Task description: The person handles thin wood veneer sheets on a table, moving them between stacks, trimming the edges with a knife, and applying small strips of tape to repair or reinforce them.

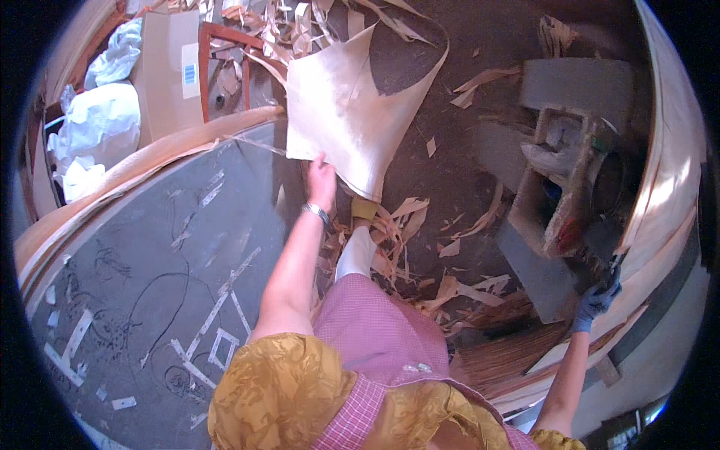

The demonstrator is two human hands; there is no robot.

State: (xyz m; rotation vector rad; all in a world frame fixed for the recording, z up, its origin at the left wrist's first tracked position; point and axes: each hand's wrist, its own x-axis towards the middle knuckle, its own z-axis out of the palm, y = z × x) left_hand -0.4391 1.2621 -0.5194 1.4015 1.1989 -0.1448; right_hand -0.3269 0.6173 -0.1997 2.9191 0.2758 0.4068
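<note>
My left hand [322, 184], bare with a watch at the wrist, is closed on the lower edge of a thin pale wood veneer sheet [330, 101]. The sheet hangs out ahead of me, with a deep curved gap in its far right side. Far off to the right, my right hand [596, 304] in a blue glove is closed round a slim dark tool [616, 266], its kind hard to make out. That hand is beside the edge of a tall stack of veneer sheets [637, 259].
A grey-topped table [172, 262] with tape strips stands left, veneer along its far edge. Behind it are white bags [101, 124] and a cardboard sheet [169, 75]. Veneer scraps [401, 225] litter the dark floor. A worn open box [559, 172] stands right.
</note>
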